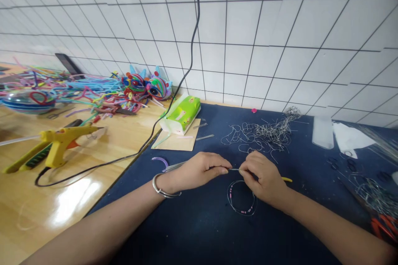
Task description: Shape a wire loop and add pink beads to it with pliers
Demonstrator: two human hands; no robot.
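My left hand (202, 170), with a silver bangle at the wrist, pinches one end of a short stretch of thin wire (234, 169). The other end is between the closed fingertips of my right hand (260, 174). Beneath the hands hangs or lies a thin wire loop (228, 201) with small pink beads; its upper right part is behind my right hand. A yellow-handled tool (286, 179) shows partly behind my right wrist. Past the hands, a tangle of silver wire pieces (264, 132) lies on the dark blue mat (186, 232).
A yellow glue gun (59, 143) with a black cord lies at left, before colourful pipe cleaners (93, 87). A green tissue pack (183, 114) rests on brown card (174, 143). Red-handled pliers (384, 227) and more wire (376, 194) are at right. White tiles (248, 20) stand behind.
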